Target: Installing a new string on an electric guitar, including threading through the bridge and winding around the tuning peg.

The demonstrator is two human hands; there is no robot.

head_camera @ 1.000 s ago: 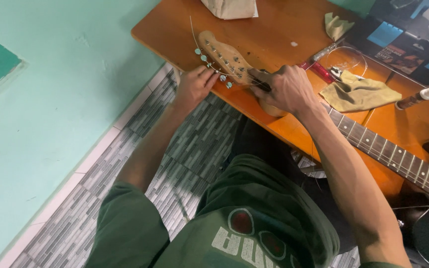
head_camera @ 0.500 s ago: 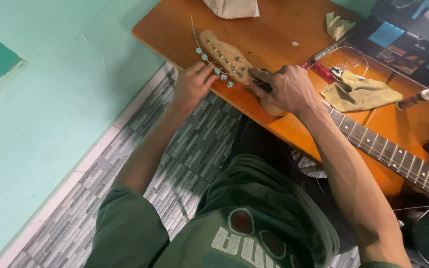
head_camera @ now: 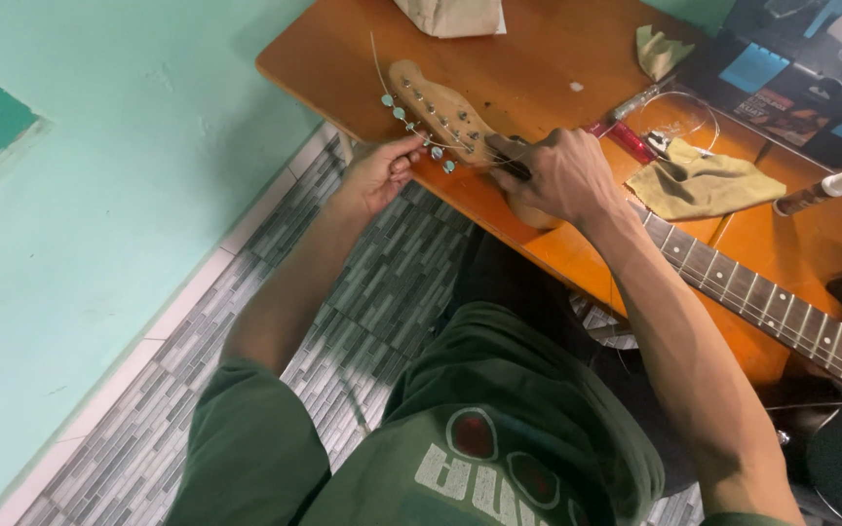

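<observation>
Headstock (head_camera: 438,112) of pale wood, lying on the orange wooden table (head_camera: 528,68): left hand (head_camera: 379,172) remains pinched on a silver tuning peg (head_camera: 419,153), right hand (head_camera: 555,175) stays closed around the neck's end, so little has shifted.

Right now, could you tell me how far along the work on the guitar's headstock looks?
Done: a string already runs to the headstock, its loose end curling past the top. In hand: the left hand pinches a tuning peg while the right hand presses down at the neck. Left: a coiled string lies on the orange table, and the loose end is untrimmed.
</observation>
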